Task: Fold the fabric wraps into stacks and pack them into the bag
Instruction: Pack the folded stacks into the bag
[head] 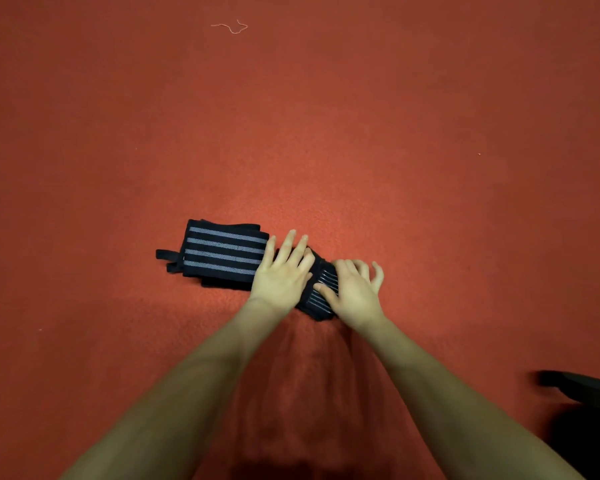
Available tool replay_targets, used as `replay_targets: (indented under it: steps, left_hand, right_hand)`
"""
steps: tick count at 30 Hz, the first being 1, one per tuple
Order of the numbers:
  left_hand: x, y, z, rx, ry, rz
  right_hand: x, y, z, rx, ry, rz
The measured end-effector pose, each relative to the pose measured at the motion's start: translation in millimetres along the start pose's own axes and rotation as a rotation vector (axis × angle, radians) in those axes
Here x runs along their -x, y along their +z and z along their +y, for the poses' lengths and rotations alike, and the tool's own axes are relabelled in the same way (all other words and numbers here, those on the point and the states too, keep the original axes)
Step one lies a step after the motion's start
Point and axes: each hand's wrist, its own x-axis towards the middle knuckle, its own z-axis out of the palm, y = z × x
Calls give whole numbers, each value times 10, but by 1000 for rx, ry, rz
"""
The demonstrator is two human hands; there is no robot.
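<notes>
Left hand pressing flat, fingers straight, on folded striped wrap; right hand, fingers half-curled, gripping second wrap. Best aligning edges squarely before stacking.

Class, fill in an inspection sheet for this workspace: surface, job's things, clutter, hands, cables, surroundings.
Surface: red carpet, evenly lit.
Job's things: black striped wraps lying folded on the carpet; a second part runs under both hands; thin straps stick out at the left end. No bag clearly seen.
Clutter: loose thread at the far side; a few small specks.
Hands: left hand flat on the wraps, fingers straight; right hand on the striped end, fingers bent.
Cables: nothing seen.
Surroundings: dark blurred object at the lower right, unidentifiable.
</notes>
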Motion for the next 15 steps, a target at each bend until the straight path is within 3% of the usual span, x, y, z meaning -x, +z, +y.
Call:
replay_targets:
  steps: [8,15]
  left_hand:
    - [162,30,315,150,42,37]
    - [172,192,640,318,102,-58]
  right_hand:
    - [496,92,267,11,-42,226]
    - [885,44,598,145,-94,295]
